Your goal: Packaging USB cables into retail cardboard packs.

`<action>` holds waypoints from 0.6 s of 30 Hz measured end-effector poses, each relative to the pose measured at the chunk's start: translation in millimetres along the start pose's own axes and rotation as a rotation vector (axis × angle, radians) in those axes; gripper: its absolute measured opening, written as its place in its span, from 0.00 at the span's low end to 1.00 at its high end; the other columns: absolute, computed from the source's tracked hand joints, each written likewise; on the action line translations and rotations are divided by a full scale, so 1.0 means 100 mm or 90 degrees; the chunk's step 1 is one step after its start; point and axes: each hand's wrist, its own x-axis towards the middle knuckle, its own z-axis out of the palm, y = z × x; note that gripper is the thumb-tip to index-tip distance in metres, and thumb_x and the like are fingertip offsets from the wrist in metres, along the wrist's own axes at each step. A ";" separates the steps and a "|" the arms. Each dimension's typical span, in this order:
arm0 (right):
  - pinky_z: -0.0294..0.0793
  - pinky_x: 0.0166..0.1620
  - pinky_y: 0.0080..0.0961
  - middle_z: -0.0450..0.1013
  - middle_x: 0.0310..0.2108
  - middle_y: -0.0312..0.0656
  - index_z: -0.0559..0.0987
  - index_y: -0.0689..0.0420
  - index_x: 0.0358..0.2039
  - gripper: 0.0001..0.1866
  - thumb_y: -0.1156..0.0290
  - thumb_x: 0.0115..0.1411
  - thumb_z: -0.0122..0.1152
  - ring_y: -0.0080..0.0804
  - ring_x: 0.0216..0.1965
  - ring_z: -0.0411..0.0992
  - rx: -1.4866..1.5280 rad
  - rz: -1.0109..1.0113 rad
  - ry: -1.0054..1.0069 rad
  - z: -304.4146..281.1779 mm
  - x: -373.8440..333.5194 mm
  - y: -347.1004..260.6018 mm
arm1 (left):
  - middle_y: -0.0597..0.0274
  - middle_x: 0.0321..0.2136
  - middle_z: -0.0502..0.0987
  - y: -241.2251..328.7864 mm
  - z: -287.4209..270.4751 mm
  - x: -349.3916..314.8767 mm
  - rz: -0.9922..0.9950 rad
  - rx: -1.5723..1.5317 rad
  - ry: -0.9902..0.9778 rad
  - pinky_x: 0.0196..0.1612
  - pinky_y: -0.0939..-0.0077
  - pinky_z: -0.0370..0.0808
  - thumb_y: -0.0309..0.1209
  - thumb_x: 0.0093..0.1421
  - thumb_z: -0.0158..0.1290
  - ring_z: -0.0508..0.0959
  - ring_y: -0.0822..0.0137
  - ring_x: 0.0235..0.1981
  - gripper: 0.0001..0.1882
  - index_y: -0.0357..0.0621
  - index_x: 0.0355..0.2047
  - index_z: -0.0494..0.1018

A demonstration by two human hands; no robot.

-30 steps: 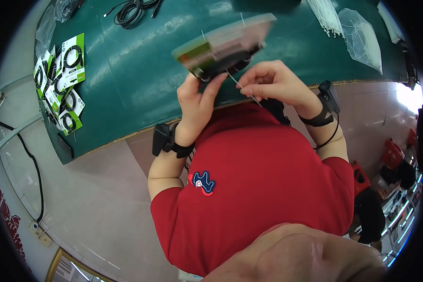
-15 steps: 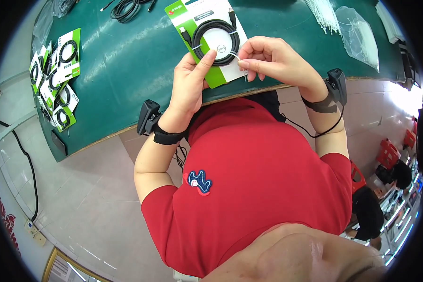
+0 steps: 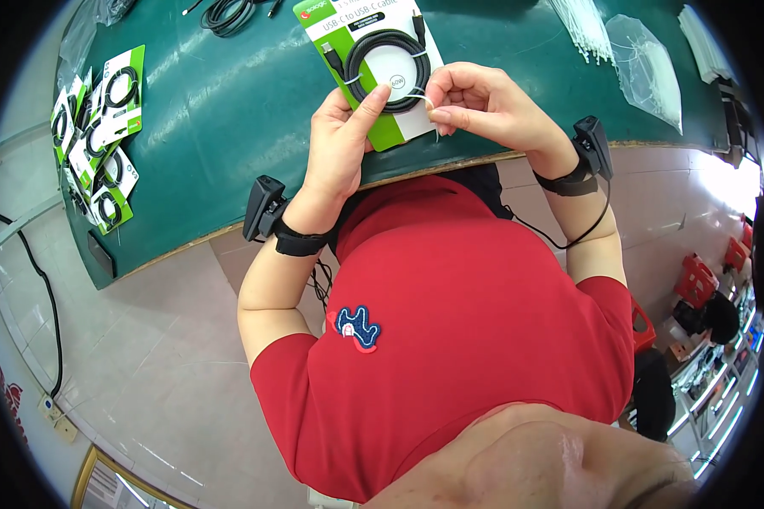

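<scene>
My left hand [image 3: 342,144] grips the lower left edge of a green and white backing card [image 3: 388,132], its thumb pressed on the front. On the card lies a coiled black cable [image 3: 354,61] with two plugs, bound by pale ties at its sides. A white cable tie [image 3: 419,97] loops over the coil's lower right part. My right hand [image 3: 486,106] pinches this tie between thumb and fingertips, just right of the card. The back of the card and most of my left fingers are hidden.
Several carded cables [image 3: 102,140] lie heaped at the left of the green table [image 3: 229,127]. A loose black cable [image 3: 227,17] rests at the far edge. White cable ties [image 3: 582,30] and a clear bag [image 3: 645,72] of them lie far right. A dark flat object [image 3: 101,254] sits at the left corner.
Both hands and the card sit slightly higher in the view. My right hand has shifted a little left, still pinching the tie.
</scene>
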 end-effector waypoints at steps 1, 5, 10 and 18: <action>0.74 0.37 0.15 0.71 0.35 0.36 0.74 0.62 0.37 0.05 0.77 0.61 0.60 0.19 0.33 0.73 -0.010 0.003 0.011 0.01 0.00 0.01 | 0.62 0.36 0.79 0.00 0.00 0.01 0.000 -0.001 -0.001 0.31 0.83 0.78 0.34 0.63 0.57 0.80 0.75 0.34 0.12 0.40 0.42 0.73; 0.75 0.37 0.15 0.72 0.35 0.37 0.76 0.64 0.36 0.05 0.79 0.60 0.60 0.19 0.34 0.73 -0.050 -0.005 0.051 0.07 0.02 0.01 | 0.62 0.36 0.79 0.02 0.02 0.01 -0.010 -0.030 0.005 0.30 0.83 0.78 0.34 0.64 0.57 0.80 0.76 0.33 0.12 0.39 0.42 0.73; 0.73 0.34 0.14 0.74 0.34 0.37 0.78 0.64 0.34 0.03 0.81 0.58 0.62 0.19 0.33 0.73 -0.230 -0.125 0.145 0.10 0.06 0.04 | 0.60 0.37 0.79 0.08 0.06 0.00 -0.036 -0.101 0.011 0.31 0.80 0.80 0.34 0.64 0.56 0.80 0.73 0.33 0.13 0.39 0.42 0.72; 0.67 0.28 0.13 0.76 0.33 0.38 0.79 0.62 0.33 0.04 0.81 0.56 0.64 0.17 0.27 0.69 -0.395 -0.266 0.263 0.21 0.08 0.20 | 0.59 0.37 0.79 0.06 0.04 0.02 -0.020 -0.094 -0.004 0.32 0.75 0.82 0.34 0.64 0.56 0.81 0.70 0.34 0.13 0.38 0.42 0.72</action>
